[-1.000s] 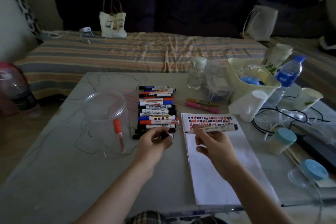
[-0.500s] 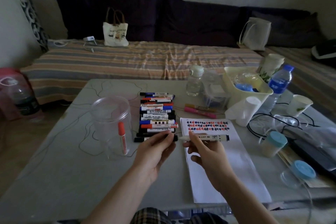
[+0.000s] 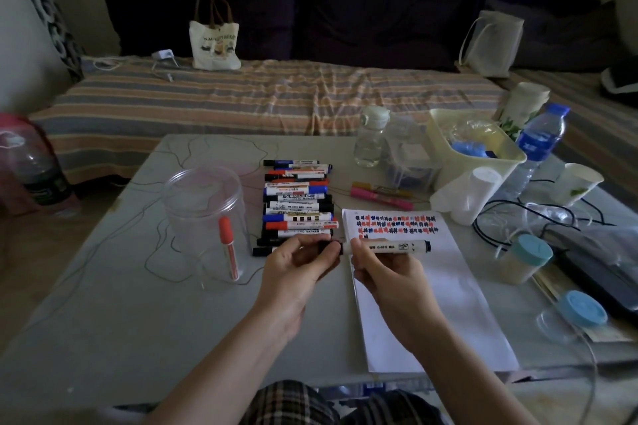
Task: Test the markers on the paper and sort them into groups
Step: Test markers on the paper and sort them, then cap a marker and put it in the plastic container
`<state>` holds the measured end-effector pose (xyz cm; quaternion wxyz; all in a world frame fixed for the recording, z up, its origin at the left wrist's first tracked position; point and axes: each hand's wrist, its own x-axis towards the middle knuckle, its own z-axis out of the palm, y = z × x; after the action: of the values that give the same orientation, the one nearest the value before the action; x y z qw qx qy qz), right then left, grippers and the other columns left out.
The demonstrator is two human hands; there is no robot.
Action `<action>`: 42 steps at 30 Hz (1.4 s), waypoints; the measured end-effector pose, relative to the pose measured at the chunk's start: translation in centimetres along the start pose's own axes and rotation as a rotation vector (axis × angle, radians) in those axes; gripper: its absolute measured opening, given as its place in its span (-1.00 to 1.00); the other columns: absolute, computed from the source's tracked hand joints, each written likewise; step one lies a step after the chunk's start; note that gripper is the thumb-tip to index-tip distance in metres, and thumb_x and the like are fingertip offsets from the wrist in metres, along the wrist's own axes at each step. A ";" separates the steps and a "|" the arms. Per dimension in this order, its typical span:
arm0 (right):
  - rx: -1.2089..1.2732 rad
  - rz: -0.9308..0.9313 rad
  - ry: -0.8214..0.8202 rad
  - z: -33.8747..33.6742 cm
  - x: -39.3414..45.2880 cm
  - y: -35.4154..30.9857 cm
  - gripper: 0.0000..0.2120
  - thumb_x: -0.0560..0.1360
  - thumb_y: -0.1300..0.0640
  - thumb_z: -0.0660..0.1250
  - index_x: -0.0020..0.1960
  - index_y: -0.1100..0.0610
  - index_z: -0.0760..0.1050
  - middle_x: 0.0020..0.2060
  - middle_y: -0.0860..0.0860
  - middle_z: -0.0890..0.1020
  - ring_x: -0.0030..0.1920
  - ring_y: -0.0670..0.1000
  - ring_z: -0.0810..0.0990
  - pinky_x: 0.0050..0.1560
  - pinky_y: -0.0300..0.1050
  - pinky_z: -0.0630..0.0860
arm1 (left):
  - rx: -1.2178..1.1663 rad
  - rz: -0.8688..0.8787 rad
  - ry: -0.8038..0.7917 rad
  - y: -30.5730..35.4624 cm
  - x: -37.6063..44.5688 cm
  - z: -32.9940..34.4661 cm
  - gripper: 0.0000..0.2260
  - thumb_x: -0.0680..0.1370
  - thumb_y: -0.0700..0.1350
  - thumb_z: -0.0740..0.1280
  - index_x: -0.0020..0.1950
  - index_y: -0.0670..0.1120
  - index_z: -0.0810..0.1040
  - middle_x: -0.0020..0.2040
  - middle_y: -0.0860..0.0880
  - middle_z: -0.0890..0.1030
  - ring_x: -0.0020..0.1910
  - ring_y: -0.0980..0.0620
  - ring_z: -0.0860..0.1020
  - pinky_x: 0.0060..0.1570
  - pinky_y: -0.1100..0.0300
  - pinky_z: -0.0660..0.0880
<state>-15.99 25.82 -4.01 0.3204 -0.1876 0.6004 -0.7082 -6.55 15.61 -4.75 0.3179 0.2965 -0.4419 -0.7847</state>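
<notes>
My right hand (image 3: 383,269) grips a white marker (image 3: 397,246) held level over the top of the white paper (image 3: 435,290), which carries rows of red, black and blue test marks. My left hand (image 3: 300,262) pinches the marker's black cap (image 3: 329,247) at its left end, where cap and barrel meet. A row of several capped markers (image 3: 298,203) lies stacked on the table just beyond my left hand. One red-capped marker (image 3: 228,247) stands inside a clear plastic jar (image 3: 205,214) to the left.
Pink and yellow markers (image 3: 379,195) lie behind the paper. A cream bin (image 3: 473,152), water bottles (image 3: 538,145), paper cups, a white roll, blue-lidded jars (image 3: 524,257) and black cables crowd the table's right side. A striped sofa stands beyond the table.
My left hand brought the black cap from the marker row to the marker's left tip. The right hand levelled the marker and lowered it slightly. The camera tilted down.
</notes>
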 end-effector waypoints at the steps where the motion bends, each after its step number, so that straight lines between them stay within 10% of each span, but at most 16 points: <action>1: 0.006 0.011 -0.014 0.0 0.0 0.0 -0.72 0.30 -0.04 0.49 -0.14 0.17 0.65 -0.27 0.08 0.64 -0.20 0.00 0.60 -0.02 -0.06 0.60 | 0.015 0.016 -0.005 0.0 0.0 -0.2 -0.84 0.42 -0.33 0.45 -0.03 -0.18 0.64 -0.11 -0.10 0.72 -0.08 0.01 0.69 -0.09 0.28 0.60; 10: 0.195 0.158 0.006 -2.3 -0.9 -0.9 -0.77 0.34 -0.10 0.49 -0.22 0.06 0.63 -0.34 0.02 0.52 -0.35 -0.07 0.46 -0.36 -0.24 0.42 | 0.058 0.217 -0.058 1.3 -0.1 -1.3 -0.68 0.40 -0.41 0.44 0.08 -0.15 0.54 -0.05 -0.11 0.71 -0.05 0.03 0.66 -0.03 0.24 0.58; 17: -0.028 0.032 -0.073 0.7 -1.4 -1.8 -0.86 0.48 0.12 0.41 -0.02 0.17 0.58 -0.14 0.11 0.67 -0.14 0.00 0.61 -0.01 -0.02 0.60 | 0.116 0.508 0.014 4.4 -1.6 -1.7 -0.74 0.47 -0.42 0.39 0.04 -0.11 0.53 -0.06 -0.06 0.70 -0.06 -0.04 0.69 -0.06 0.20 0.60; 29: -0.469 -0.317 -0.098 9.1 0.3 -4.5 -0.90 0.49 0.14 0.46 -0.03 0.04 0.57 -0.12 -0.08 0.67 -0.09 -0.10 0.64 -0.20 -0.37 0.54 | 0.243 0.795 0.331 16.1 -1.8 -7.0 -0.74 0.44 -0.28 0.48 -0.07 0.06 0.55 -0.06 -0.03 0.71 -0.03 0.02 0.68 0.01 0.18 0.57; 42: -0.571 -0.189 -0.025 4.2 2.2 0.0 -0.86 0.53 0.20 0.40 -0.08 -0.05 0.60 -0.17 -0.09 0.69 -0.14 -0.09 0.66 -0.21 -0.31 0.53 | 1.132 0.765 0.317 13.2 0.8 -8.6 -0.91 0.48 -0.15 0.46 -0.08 -0.10 0.59 -0.15 0.06 0.64 -0.15 0.14 0.60 -0.21 0.47 0.42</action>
<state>-14.85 21.28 -3.45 0.1947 -0.3342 0.7512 -0.5349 2.52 5.30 3.07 0.4292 0.3510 -0.8041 -0.2145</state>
